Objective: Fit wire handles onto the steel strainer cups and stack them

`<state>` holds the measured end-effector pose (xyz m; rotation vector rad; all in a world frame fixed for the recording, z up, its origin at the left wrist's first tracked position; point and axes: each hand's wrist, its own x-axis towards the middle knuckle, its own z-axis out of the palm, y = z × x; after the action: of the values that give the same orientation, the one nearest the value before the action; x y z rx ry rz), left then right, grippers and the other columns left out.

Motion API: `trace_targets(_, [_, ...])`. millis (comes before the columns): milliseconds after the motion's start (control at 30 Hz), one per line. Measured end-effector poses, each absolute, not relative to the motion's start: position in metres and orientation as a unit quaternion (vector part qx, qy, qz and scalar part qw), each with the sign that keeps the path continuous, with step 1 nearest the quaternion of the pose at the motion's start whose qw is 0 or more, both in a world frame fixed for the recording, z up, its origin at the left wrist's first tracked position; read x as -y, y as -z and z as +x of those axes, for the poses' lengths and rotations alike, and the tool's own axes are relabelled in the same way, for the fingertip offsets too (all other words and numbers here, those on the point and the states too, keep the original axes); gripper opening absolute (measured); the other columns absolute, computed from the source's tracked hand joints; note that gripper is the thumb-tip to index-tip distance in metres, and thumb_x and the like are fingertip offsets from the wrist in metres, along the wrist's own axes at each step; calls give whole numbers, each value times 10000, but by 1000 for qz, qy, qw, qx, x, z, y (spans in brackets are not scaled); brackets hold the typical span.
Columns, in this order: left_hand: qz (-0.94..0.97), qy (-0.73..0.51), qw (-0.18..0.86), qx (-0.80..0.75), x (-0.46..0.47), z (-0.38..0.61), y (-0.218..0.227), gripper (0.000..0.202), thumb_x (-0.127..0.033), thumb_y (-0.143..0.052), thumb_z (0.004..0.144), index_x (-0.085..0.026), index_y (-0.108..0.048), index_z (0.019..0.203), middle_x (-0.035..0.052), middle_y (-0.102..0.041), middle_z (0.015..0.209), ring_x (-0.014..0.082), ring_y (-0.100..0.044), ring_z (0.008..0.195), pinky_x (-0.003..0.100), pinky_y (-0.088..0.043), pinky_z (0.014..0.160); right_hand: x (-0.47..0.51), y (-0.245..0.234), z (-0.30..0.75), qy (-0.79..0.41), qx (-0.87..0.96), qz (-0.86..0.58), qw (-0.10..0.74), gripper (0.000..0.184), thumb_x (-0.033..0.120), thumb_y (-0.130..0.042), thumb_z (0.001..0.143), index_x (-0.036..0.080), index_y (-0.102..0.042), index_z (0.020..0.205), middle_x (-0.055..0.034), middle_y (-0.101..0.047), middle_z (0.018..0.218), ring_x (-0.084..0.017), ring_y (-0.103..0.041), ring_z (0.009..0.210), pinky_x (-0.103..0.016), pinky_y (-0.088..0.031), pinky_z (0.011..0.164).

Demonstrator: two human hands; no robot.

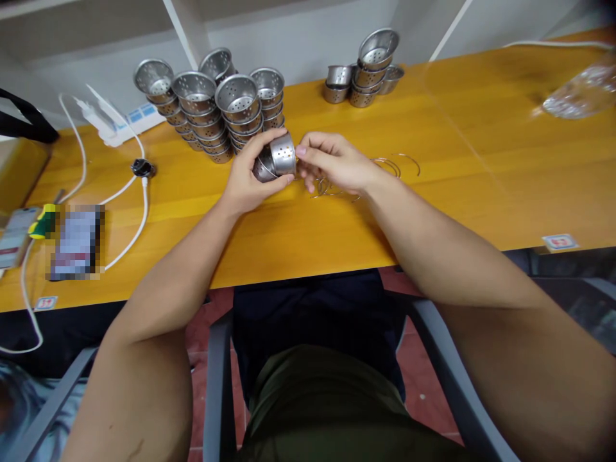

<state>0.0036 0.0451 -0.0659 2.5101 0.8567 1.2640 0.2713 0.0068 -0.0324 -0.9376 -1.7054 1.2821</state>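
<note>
A small perforated metal cup (pixel 283 156) lies tilted on its side in the grip of my left hand (pixel 248 172), thumb below and fingers over the top. Another metal piece shows behind it, under the palm, with a thin wire curving across. My right hand (pixel 337 162) is at the cup's right end, its thumb and index finger pinched together near the rim. What that pinch holds, if anything, is too small to make out. Thin bent wires (pixel 327 187) lie on the table beneath and beside my right hand.
Tall stacks of perforated cups (pixel 196 96) stand behind my left hand. A smaller group of cups (pixel 370 77) sits at the back. On the left are a power strip (pixel 137 122), white cables, a phone (pixel 77 240) and a yellow-green handle (pixel 43 221). Clear plastic (pixel 582 90) lies far right.
</note>
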Motion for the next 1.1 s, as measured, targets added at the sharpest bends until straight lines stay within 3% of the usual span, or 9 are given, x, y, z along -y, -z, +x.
trace_targets(200, [851,-435,89,-280,-45,3,67,823,-860,-907,1038,-350,-690,1647,114,-795,1587,435,-772,1524,645,-610,1383,-4,31,262,-537,654,-348,404,859,1024,-994,838,289,-564,947,-54,-754,913,-326,-823,887,-470,-707,818])
trace_targets(433, [841,-461,91,-268,-45,1,64,885,-951,-780,1085,-327,-625,1692,128,-757,1629,407,-756,1541,622,-606,1385,-2,31,255,-554,630,-323,438,868,986,-1016,811,296,-511,961,-53,-720,954,-315,-812,940,-448,-706,829])
trace_targets(533, [832,-482,108,-252,-56,-2,64,960,-1008,-782,1056,-335,-585,1712,117,-736,1658,389,-738,1560,608,-596,1394,-3,30,262,-609,590,-269,456,766,846,-1022,840,287,-511,949,-39,-697,956,-264,-760,849,-414,-697,813])
trace_targets(633, [824,-506,125,-221,-75,-6,72,1095,-1066,-892,908,-383,-591,1709,95,-746,1638,427,-749,1551,608,-611,1376,-10,31,276,-624,587,-227,463,713,839,-919,891,285,-470,880,-22,-576,854,-240,-621,722,-407,-647,685])
trace_targets(733, [818,-517,143,-210,-91,-9,84,1142,-1076,-935,843,-415,-601,1712,86,-751,1632,454,-758,1548,623,-602,1383,-24,35,295,-545,643,-268,467,688,851,-836,974,293,-455,844,-15,-445,793,-249,-494,709,-397,-564,596])
trace_targets(833, [816,-511,155,-222,-96,-9,93,1146,-1088,-923,842,-412,-609,1711,96,-756,1629,466,-744,1569,660,-569,1411,-38,41,312,-397,743,-365,395,580,675,-896,1030,287,-519,821,-7,-439,751,-225,-444,710,-400,-540,657])
trace_targets(967, [819,-503,172,-216,-94,-7,98,1093,-1072,-905,884,-406,-625,1704,95,-773,1587,460,-763,1538,673,-598,1377,-46,46,322,-277,805,-449,272,407,476,-975,999,257,-644,910,-15,-578,758,-241,-552,725,-441,-572,752])
trace_targets(1100, [822,-504,187,-190,-92,-6,101,966,-995,-927,942,-409,-672,1666,68,-799,1514,435,-811,1456,656,-637,1330,-41,45,319,-251,816,-428,298,410,554,-982,1021,248,-723,1107,-7,-620,793,-255,-616,747,-434,-608,772])
